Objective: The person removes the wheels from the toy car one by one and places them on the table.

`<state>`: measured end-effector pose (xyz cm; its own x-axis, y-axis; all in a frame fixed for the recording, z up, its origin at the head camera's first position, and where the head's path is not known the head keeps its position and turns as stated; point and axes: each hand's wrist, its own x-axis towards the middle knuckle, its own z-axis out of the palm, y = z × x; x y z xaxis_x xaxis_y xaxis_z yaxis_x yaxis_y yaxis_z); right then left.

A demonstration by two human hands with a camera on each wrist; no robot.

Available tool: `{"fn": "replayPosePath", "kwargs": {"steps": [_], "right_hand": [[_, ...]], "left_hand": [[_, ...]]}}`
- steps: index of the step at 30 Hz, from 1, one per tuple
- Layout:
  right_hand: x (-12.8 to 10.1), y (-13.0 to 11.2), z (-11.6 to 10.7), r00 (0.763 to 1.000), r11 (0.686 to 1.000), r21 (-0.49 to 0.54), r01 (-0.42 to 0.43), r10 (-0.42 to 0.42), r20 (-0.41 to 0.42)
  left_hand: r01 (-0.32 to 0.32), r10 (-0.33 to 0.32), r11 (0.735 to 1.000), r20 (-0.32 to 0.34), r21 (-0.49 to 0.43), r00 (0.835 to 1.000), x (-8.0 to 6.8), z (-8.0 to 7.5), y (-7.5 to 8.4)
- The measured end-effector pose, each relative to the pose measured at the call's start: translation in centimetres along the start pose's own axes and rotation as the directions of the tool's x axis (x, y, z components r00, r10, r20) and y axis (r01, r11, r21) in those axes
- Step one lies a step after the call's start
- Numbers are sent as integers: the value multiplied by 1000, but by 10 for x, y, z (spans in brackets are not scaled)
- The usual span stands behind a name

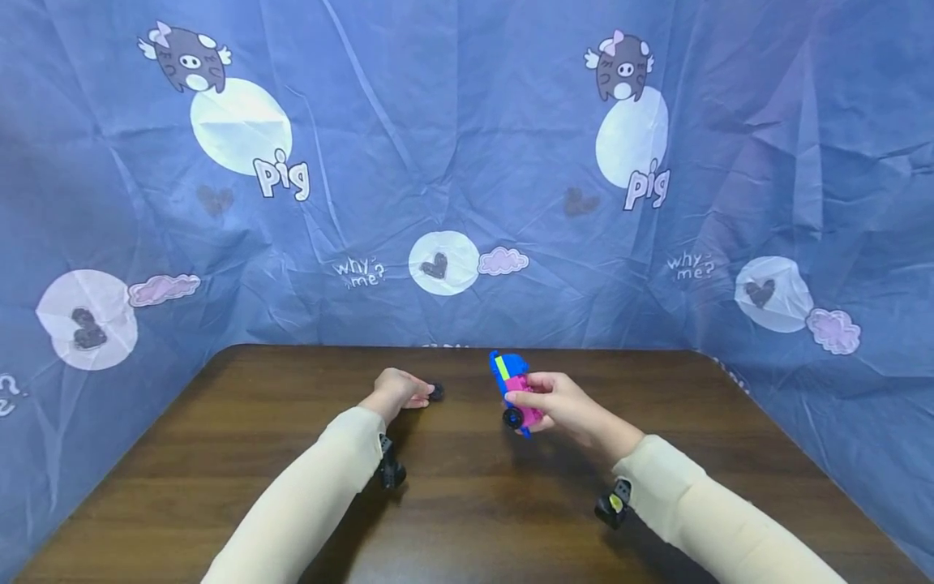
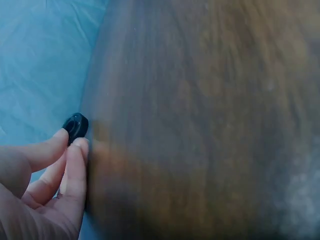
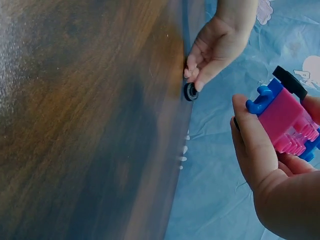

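My right hand point(image 1: 527, 403) grips a small toy car point(image 1: 514, 381) built of blue and pink bricks, with a yellow-green strip and a black wheel point(image 1: 512, 418), held just above the brown table point(image 1: 467, 503). The right wrist view shows its thumb point(image 3: 248, 131) curled over the pink body of the car point(image 3: 289, 118). My left hand point(image 1: 422, 397) rests on the table to the left. Its fingertips point(image 2: 72, 141) touch a loose small black wheel point(image 1: 436, 392) point(image 2: 76, 126) point(image 3: 190, 92) lying on the wood, which is not between the fingers.
A blue cloth point(image 1: 467, 162) printed with pigs and hearts hangs behind and on both sides of the table. Black wrist cameras point(image 1: 390, 469) point(image 1: 613, 504) sit under both cream sleeves. Bare wood stretches in front of the hands.
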<state>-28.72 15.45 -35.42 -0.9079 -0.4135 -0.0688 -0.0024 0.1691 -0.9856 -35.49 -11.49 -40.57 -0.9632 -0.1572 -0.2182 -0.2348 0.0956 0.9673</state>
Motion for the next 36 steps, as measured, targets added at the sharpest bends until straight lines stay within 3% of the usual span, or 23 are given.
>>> {"fn": "replayPosePath", "kwargs": {"steps": [3, 8, 15, 22, 24, 27, 30, 32, 36], "right_hand": [[0, 0, 0, 1000, 1000, 4, -1, 1, 10], [0, -1, -1, 1000, 1000, 7, 7, -7, 16], [1, 0, -1, 1000, 1000, 14, -7, 6, 16], [3, 2, 4, 999, 1000, 17, -24, 24, 25], [3, 2, 5, 999, 1000, 7, -24, 24, 24], [3, 0, 6, 999, 1000, -13, -16, 16, 27], [4, 0, 7, 1000, 1000, -26, -10, 11, 26], [4, 0, 6, 1000, 999, -31, -11, 12, 17], [4, 0, 5, 1000, 999, -34, -18, 18, 0]], "left_hand": [[70, -70, 997, -43, -12, 997, 7, 2, -2], [129, -129, 992, -67, 6, 989, 14, 6, 2], [148, -151, 987, -45, -61, 987, 12, 6, 6], [179, -180, 984, -98, -21, 979, 21, 4, -2], [157, -159, 986, -46, -51, 986, 31, 1, -7], [118, -114, 990, 53, -80, 992, 31, -3, -7], [78, -67, 994, 139, -75, 988, 20, -7, -4], [58, -53, 998, 170, -21, 984, 8, -9, 2], [22, -26, 999, 214, 24, 976, -3, -13, 9]]}}
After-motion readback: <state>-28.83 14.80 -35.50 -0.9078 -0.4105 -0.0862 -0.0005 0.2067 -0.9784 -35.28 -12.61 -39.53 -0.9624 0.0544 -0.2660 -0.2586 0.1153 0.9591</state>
